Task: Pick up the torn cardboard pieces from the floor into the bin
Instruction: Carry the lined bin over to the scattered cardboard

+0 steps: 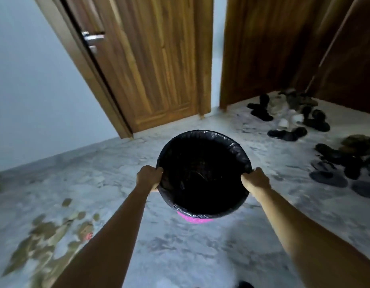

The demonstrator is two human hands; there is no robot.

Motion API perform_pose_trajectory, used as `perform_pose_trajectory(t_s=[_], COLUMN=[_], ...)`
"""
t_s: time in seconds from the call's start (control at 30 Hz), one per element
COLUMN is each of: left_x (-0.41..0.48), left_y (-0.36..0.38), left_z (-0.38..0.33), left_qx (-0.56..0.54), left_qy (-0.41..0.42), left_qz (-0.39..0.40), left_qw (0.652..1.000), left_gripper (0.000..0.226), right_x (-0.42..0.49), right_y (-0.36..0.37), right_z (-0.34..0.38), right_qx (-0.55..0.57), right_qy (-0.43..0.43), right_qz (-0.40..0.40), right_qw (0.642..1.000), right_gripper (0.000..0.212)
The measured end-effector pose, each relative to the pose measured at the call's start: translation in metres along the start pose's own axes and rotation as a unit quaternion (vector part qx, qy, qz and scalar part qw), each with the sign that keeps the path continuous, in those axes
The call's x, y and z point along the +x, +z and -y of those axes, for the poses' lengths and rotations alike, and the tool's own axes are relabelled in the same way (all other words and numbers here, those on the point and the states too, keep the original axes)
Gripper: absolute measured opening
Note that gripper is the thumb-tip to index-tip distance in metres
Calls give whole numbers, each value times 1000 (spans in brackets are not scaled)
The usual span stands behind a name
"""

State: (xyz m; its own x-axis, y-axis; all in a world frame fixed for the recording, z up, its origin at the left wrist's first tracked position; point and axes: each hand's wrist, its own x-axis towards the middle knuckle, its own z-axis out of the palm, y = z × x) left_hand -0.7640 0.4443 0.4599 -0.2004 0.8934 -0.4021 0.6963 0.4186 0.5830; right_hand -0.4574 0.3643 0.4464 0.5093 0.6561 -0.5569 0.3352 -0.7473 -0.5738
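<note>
1. One marbled grey floor [200, 256] fills the lower view; its near edge is cut off by the frame.
2. Two wooden doors: one [155, 59] stands ajar at centre left with a metal handle [93, 37], and another [263, 48] to its right is in shadow. A third dark wooden panel at the far right is cut off, so what it is cannot be told.
3. One round bin [202, 138], lined with a black plastic bag, sits at centre, well apart from the doors. A strip of pink wall [193, 220] shows under the near rim. Whether it rests on the floor or is lifted cannot be told, and its inside is too dark to show any contents.
4. Two bare hands grip the bin's rim. The left hand [149, 175] has its fingers curled tight over the left side of the rim; the right hand [255, 178] is closed the same way on the right side. Both forearms run out of the bottom of the frame.
5. One scatter of torn cardboard pieces [45, 235] lies on the floor at lower left, beside the left forearm and well apart from the bin. Blur smears them together, so they cannot be counted; a small pink scrap [89, 235] lies among them.
6. One pile of dark shoes and sandals [300, 119] lies at right near the shadowed door, too blurred to count.
</note>
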Motion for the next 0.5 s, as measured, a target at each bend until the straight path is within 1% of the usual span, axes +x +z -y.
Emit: perform_pose_trajectory(t_s=[0.07,0.17,0.23,0.3,0.4,0.5], left_x=[25,63,91,123,179,235], left_y=[-37,-80,-102,-118,-130,-128], left_z=[30,73,95,111,128,143], left_qx=[-26,-25,-30,-16,-39,-51], left_qy=[-41,-77,-101,-125,-154,-187], left_qz=[-28,-67,-81,-89,-100,-98], left_qw=[998,994,991,988,982,976], left_gripper=[44,48,51,45,40,36], right_x=[10,25,39,55,92,134], right_y=[42,104,142,178,227,272], right_z=[46,104,137,167,204,229], right_qx=[-22,-44,-48,-54,-56,-57], right_qy=[-27,-71,-81,-85,-75,-48], right_qz=[33,69,91,113,133,146], right_qw=[999,994,991,988,987,986], right_gripper=[41,34,29,26,36,36])
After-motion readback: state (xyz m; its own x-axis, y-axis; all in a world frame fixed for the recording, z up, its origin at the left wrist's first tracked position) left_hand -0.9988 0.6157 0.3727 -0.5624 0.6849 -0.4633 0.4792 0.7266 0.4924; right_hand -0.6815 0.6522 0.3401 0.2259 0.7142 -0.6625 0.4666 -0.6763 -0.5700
